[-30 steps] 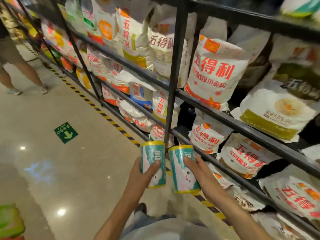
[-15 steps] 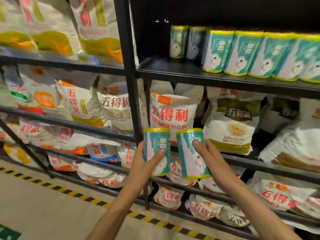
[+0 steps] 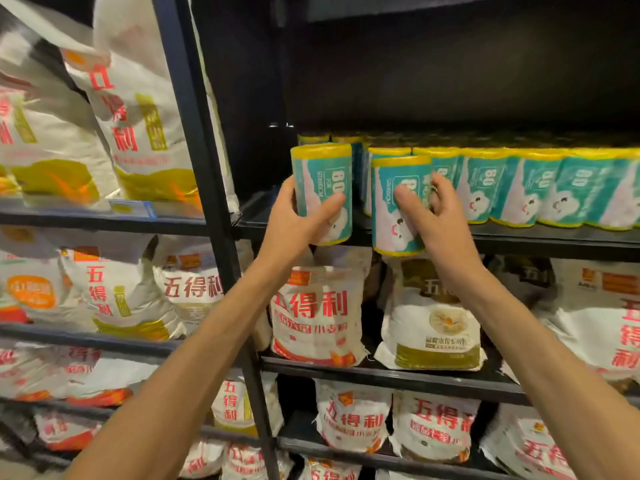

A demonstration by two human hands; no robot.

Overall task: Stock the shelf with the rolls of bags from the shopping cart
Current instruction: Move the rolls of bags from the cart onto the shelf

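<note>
Gripping one upright roll each, left hand (image 3: pixel 294 220) and right hand (image 3: pixel 440 216) are hovering before the shelf (image 3: pixel 519 237); the left roll (image 3: pixel 322 188) is fronting the gap, the right roll (image 3: pixel 398 202) the stocked row (image 3: pixel 540 188)

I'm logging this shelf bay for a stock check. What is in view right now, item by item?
held rolls: two, teal with yellow ends, one in each hand, at the shelf's front edge
stocked rolls: a row, further rows behind, count unclear, teal and yellow, upright on the shelf, right of the held ones
shelf: one, black, bare at its left end
flour bags: many, white with red print, some with green, on shelves below and left
upright: one, black, between the bays
left hand: grips the left roll
right hand: grips the right roll
</note>
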